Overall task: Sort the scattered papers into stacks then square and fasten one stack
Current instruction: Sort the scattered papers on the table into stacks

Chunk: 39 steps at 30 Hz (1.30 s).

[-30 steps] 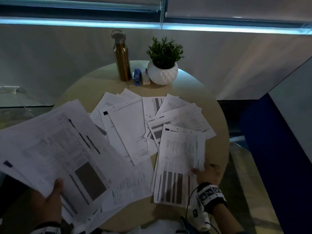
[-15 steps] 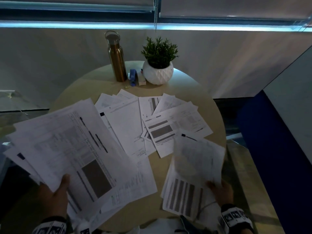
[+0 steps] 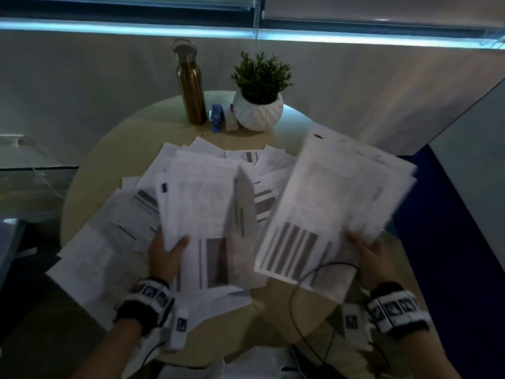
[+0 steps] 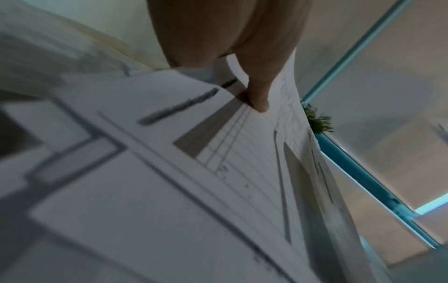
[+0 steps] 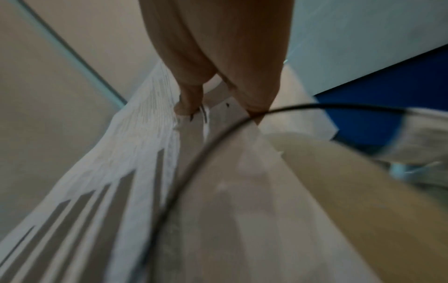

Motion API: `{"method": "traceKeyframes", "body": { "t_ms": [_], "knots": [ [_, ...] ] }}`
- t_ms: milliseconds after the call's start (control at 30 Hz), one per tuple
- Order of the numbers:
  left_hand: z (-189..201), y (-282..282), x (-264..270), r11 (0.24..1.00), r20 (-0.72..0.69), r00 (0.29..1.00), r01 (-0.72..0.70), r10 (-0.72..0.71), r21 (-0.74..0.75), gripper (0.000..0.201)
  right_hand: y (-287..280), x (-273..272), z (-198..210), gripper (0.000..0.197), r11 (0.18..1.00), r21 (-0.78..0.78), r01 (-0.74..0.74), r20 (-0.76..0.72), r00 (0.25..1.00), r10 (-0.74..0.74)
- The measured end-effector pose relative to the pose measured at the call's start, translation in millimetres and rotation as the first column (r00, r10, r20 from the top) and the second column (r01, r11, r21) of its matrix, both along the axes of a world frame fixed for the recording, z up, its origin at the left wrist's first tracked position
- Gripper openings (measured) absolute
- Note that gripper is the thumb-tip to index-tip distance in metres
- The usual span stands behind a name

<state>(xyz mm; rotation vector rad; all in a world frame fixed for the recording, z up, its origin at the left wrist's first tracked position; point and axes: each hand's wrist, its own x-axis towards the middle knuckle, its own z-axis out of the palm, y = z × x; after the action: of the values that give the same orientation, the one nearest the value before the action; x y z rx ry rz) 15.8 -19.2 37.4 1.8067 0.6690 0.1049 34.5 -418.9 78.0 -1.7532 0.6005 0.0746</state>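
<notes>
My left hand [image 3: 166, 253] grips a fanned bundle of printed papers [image 3: 202, 214] above the table's middle, thumb on top; in the left wrist view the thumb [image 4: 257, 92] presses on the top sheet of this bundle [image 4: 169, 172]. My right hand [image 3: 369, 250] holds a second bundle of sheets with dark bars [image 3: 333, 212], lifted and tilted over the right side; the right wrist view shows my right hand [image 5: 218, 107] pinching those barred sheets [image 5: 135, 168]. More loose papers [image 3: 262, 162] lie scattered on the round wooden table [image 3: 90, 187]. A blue stapler [image 3: 217, 117] sits at the far edge.
A bronze bottle [image 3: 191, 86] and a potted plant in a white pot [image 3: 258, 108] stand at the table's far edge. A small white box [image 3: 229, 119] lies beside the stapler. A blue panel [image 3: 451, 228] is to the right, a glass surface [image 3: 30, 173] to the left.
My right hand lifted the barred sheets off the table and raised them. My left hand swung its bundle from the far left in over the table's middle.
</notes>
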Motion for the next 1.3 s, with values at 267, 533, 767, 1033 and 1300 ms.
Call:
{"method": "traceKeyframes", "body": {
  "t_ms": [267, 533, 767, 1033, 1300],
  "knots": [
    [30, -51, 38, 0.955, 0.108, 0.955, 0.287, -0.277, -0.082, 0.028, 113, 54, 2, 0.012, 0.918, 0.102, -0.382, 0.062, 0.924, 0.378],
    [19, -26, 25, 0.926, 0.111, 0.942, 0.333, -0.317, -0.177, 0.058, 139, 60, -7, 0.045, 0.919, 0.034, -0.393, 0.201, 0.903, 0.379],
    [8, -7, 2, 0.994, 0.118, 0.993, 0.041, -0.030, -0.099, 0.050, 127, 29, -52, 0.043, 0.844, 0.032, -0.535, 0.032, 0.845, 0.534],
    [-5, 43, -41, 0.950, -0.009, 0.954, -0.298, 0.298, -0.094, 0.056, 106, 50, -94, 0.077, 0.402, -0.594, -0.697, -0.305, 0.657, 0.690],
    [0, 74, -71, 0.842, -0.208, 0.845, -0.523, 0.492, -0.130, 0.068, 126, 85, -85, 0.030, -0.070, -0.814, -0.577, -0.394, 0.460, 0.796]
  ]
}}
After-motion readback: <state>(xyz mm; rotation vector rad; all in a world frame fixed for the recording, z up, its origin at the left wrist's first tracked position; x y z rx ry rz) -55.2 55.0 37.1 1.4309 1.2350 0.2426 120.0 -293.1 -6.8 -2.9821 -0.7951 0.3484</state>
